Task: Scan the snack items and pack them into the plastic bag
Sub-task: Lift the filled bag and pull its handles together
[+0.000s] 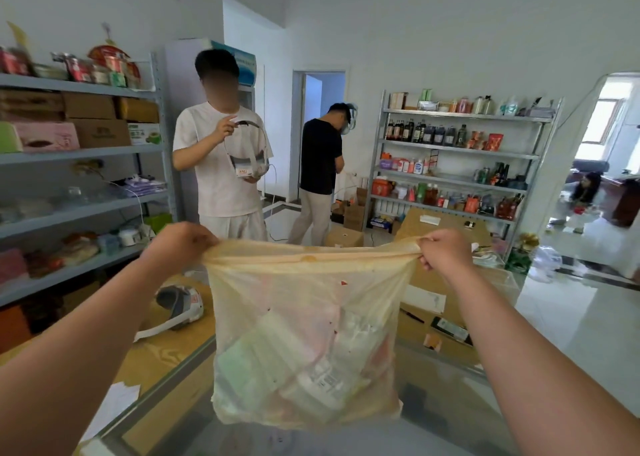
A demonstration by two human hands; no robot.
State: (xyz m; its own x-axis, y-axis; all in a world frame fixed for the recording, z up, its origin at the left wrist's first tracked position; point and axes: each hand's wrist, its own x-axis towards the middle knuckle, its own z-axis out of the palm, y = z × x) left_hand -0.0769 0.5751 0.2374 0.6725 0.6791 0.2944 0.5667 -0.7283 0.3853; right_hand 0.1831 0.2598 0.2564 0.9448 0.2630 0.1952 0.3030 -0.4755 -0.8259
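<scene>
**A:** Where is the plastic bag (304,317)?

**B:** It is lifted in the middle of the view, with its bottom hanging just above the glass counter (440,396). The left hand (180,244) pinches the rim's left corner, fingers curled round the bunched film. The right hand (446,251) pinches the right corner the same way, so the mouth is pulled taut between them.

**A:** And the snack items (277,362)?

**B:** They are inside the bag, heaped at the bottom. Pale green and white packets and something reddish at the right show through the yellowish film.

**A:** Is any writing legible?

**B:** A white label (327,381) with dark print, perhaps a barcode, faces out low in the bag, but the characters are too blurred to read. Cartons on the grey shelves (86,151) left of the bag carry printing that is equally unreadable.

**A:** What surrounds it?

**B:** Left of the bag, a wood-grain top (162,355) meets the glass along a metal edge. A white-and-grey headset (180,305) rests there, and a sheet of paper (114,407) lies nearer the camera. Right of the bag is a dark flat device (450,327); I cannot tell whether it lies on the glass or under it.

**A:** And beyond?

**B:** Behind the bag a person in a white shirt (225,178) holds a headband, and a person in a black shirt (320,158) is turned away. Behind and to the right are a metal rack (460,147) of bottles and a cardboard box (443,227). Pale tiled floor (561,317) lies open far right of the bag.
</scene>
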